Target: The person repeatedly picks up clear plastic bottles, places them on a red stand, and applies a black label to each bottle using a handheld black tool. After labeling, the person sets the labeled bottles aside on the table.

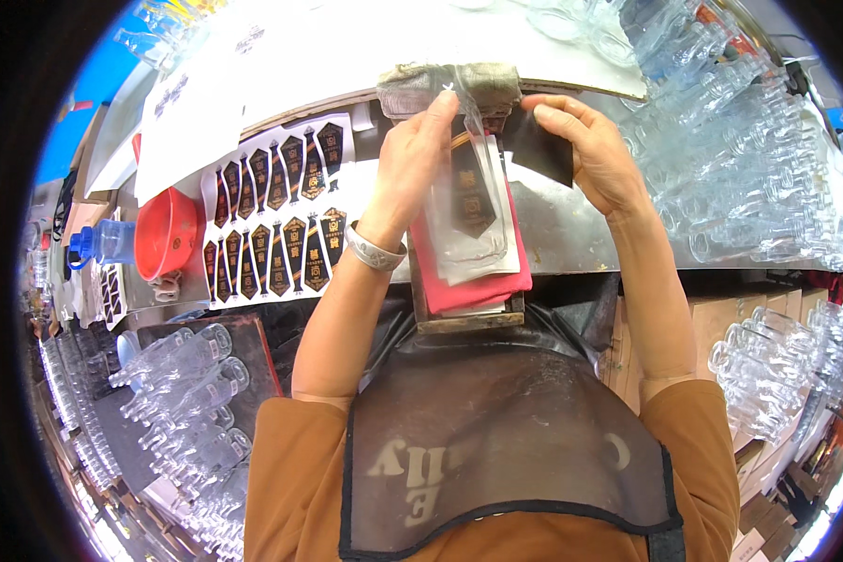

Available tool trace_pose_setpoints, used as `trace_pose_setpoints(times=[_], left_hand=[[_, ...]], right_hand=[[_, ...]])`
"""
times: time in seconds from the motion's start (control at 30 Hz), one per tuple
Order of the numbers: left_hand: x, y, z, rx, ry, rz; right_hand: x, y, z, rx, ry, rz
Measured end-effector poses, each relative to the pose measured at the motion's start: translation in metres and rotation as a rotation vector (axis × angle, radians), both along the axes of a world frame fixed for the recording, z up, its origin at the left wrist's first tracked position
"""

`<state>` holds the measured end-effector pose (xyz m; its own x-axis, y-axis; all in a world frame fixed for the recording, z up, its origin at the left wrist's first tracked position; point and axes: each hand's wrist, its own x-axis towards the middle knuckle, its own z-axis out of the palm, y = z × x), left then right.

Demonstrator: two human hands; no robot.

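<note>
clear bottle (pixel 473 192)'s lying on the red cloth (pixel 478 292), probably for cushioning. left hand (pixel 414 155)'s by the neck, grip hidden, can't tell; right hand (pixel 604 155) pinches a dark flat piece (pixel 547 155) right of the cloth.

Head view, single entry: wide fisheye, the left of two side by side on my head. Aim: steeply down past my apron (pixel 506 421) and forward over the metal workbench (pixel 571 229); upright, unmirrored. Range: close, my left hand (pixel 417 155) and right hand (pixel 598 159) above centre, forearms (pixel 660 300) rising from below. Field: broad, glass bottles (pixel 745 140) at both flanks, straight edges bowed, corners black.
</note>
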<state>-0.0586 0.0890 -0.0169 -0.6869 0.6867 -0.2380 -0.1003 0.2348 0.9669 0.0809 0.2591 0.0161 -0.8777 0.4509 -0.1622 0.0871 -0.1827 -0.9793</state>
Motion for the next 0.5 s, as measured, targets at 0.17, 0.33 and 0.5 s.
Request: trace_pose_setpoints(times=[0.17, 0.33, 0.5], left_hand=[[0.004, -0.010, 0.006, 0.129, -0.251, 0.066], [0.013, -0.027, 0.018, 0.128, -0.189, 0.150], [0.023, -0.047, 0.024, 0.141, -0.149, 0.181]], right_hand=[[-0.019, -0.013, 0.030, 0.540, 0.174, 0.088], [-0.052, -0.023, 0.052, 1.119, 0.362, -0.054], [-0.035, -0.042, 0.041, 1.294, 0.559, 0.085]])
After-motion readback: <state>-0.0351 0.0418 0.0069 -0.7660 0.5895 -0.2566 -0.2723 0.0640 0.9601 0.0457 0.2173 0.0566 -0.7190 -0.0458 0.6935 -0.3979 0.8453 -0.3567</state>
